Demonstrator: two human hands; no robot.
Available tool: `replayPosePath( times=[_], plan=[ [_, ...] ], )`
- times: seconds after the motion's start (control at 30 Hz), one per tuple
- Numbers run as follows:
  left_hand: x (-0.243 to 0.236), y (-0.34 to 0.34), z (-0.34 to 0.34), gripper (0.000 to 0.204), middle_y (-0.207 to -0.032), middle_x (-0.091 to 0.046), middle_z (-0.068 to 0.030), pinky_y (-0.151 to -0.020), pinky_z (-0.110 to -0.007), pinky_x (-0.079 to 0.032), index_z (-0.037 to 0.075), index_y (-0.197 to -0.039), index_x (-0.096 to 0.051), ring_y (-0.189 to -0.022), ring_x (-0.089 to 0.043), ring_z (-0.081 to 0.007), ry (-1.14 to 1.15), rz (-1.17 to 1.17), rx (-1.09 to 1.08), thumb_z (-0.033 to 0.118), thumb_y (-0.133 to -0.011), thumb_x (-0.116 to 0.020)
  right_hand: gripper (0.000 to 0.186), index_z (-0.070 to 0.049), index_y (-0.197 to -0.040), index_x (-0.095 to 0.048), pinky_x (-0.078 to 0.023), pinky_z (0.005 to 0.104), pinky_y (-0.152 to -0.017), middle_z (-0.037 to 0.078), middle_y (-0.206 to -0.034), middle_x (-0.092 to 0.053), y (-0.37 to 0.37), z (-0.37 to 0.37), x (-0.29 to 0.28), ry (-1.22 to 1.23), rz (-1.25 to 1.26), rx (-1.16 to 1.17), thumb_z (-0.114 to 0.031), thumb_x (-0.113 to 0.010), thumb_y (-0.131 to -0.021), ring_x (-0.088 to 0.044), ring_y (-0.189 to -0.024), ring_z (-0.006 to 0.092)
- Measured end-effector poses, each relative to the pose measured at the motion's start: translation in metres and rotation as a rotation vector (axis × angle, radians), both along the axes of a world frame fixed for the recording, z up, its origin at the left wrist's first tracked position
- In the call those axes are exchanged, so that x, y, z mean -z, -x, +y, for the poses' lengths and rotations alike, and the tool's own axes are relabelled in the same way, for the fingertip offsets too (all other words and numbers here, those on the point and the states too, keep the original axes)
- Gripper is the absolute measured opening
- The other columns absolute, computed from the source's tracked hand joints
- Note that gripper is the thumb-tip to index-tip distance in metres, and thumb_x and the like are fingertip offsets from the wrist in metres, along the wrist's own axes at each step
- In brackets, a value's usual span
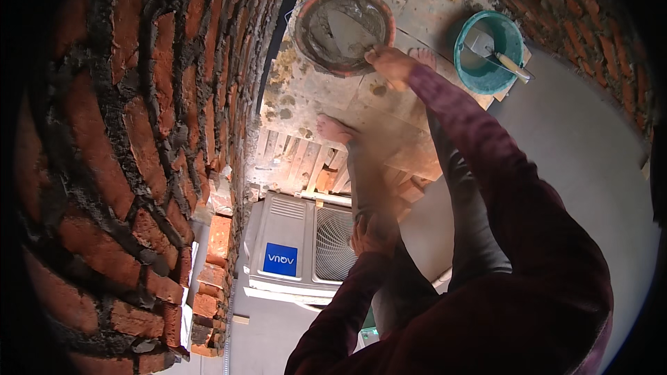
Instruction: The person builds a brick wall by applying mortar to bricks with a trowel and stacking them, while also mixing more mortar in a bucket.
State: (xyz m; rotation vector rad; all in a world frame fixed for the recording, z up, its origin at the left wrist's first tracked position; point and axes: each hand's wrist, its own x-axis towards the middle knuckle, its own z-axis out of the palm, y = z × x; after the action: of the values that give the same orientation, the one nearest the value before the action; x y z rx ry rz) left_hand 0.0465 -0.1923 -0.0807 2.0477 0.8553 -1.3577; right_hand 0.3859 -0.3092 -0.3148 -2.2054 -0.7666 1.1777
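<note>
Over the near right rim of a round reddish tub (393, 19), my right hand (391, 66) is closed around the handle end of a trowel. The trowel's blade (347, 33) is pointed, coated in grey and lies on the wet mortar (317, 28) in the tub. Most of the handle is hidden by my fingers. My left hand (375, 235) rests on my bent left leg near the knee, its fingers spread over the dark trouser and nothing seen in it.
A turquoise bucket (461, 73) at the far right holds a flat-bladed tool with a pale handle (513, 67). Stained boards (292, 104) lie under my bare feet. A rough brick wall (132, 132) rises at left, another (590, 35) at far right. Below sits an air-conditioner unit (285, 210).
</note>
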Motion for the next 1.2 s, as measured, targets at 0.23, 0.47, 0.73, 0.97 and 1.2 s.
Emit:
replayPosePath(
  times=[0.23,0.47,0.73,0.97,1.2],
  plan=[
    [0.002,0.003,0.007,0.075,-0.144,-0.04,-0.0199,-0.113,-0.046,-0.025,0.012,-0.134,-0.052,-0.136,-0.033,-0.0367,0.006,-0.042,0.026,0.041,-0.069,-0.076,0.047,0.006,-0.104,-0.062,-0.048,0.0343,-0.095,0.014,-0.112,-0.064,-0.055,0.017,-0.021,0.485,0.023,-0.922,-0.014,-0.073,-0.063,-0.058,-0.112,0.03],
    [0.006,0.017,0.014,0.075,-0.145,-0.041,-0.0177,-0.113,-0.046,-0.025,0.013,-0.135,-0.052,-0.137,-0.032,-0.0364,0.024,-0.064,0.023,0.042,-0.07,-0.075,0.031,-0.009,-0.104,-0.064,-0.051,0.0362,-0.087,0.012,-0.113,-0.065,-0.028,0.007,-0.037,0.617,0.029,-0.145,-0.014,-0.062,-0.074,-0.063,-0.106,0.0262],
    [0.003,0.02,0.018,0.076,-0.146,-0.038,-0.0192,-0.114,-0.046,-0.022,0.012,-0.135,-0.051,-0.137,-0.031,-0.0366,0.032,-0.052,0.037,0.046,-0.071,-0.073,0.035,0.003,-0.096,-0.067,-0.052,0.0373,-0.078,0.019,-0.101,-0.067,0.032,0.032,0.043,0.332,0.268,0.388,-0.022,-0.075,-0.071,-0.065,-0.094,0.0329],
    [0.009,0.033,0.018,0.074,-0.142,-0.042,-0.0176,-0.11,-0.049,-0.026,0.013,-0.132,-0.053,-0.134,-0.034,-0.0363,0.027,-0.122,0.067,0.043,-0.069,-0.075,0.036,0.009,-0.097,-0.058,-0.05,0.0442,-0.077,0.028,-0.089,-0.065,0.077,0.045,0.059,0.06,0.19,0.902,-0.018,-0.067,-0.075,-0.065,-0.09,0.0405],
    [0.002,0.019,0.03,0.071,-0.139,-0.046,-0.0185,-0.109,-0.051,-0.027,0.01,-0.129,-0.056,-0.131,-0.038,-0.0384,0.027,-0.189,0.05,0.043,-0.069,-0.076,0.039,0.0,-0.108,-0.05,-0.048,0.0476,-0.076,0.029,-0.093,-0.062,0.063,0.058,0.054,-0.032,0.155,1.01,-0.016,-0.062,-0.076,-0.061,-0.093,0.0455]
  ],
)
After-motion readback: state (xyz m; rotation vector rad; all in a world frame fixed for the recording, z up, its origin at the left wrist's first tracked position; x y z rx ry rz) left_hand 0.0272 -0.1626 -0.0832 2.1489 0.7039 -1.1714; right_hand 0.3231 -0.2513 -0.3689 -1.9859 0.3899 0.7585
